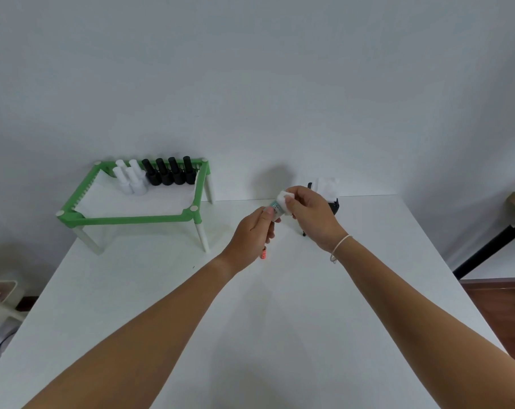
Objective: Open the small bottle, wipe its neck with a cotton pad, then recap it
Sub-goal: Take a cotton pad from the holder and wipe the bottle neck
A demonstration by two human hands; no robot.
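Observation:
My left hand [254,230] grips a small bottle [275,208] with a pale teal label, held above the white table. Most of its body is hidden in my fingers. My right hand [309,215] pinches a white cotton pad [285,200] and presses it against the bottle's top, so the neck is covered. A small pink-orange piece [263,254], possibly the cap, shows just below my left hand; whether it rests on the table or hangs from my fingers I cannot tell.
A green rack [126,218] on white legs stands at the back left, carrying several white bottles [131,180] and several black bottles [169,172]. A black holder with white pads [328,188] sits behind my right hand. The table's right edge [445,267] drops to a wooden floor.

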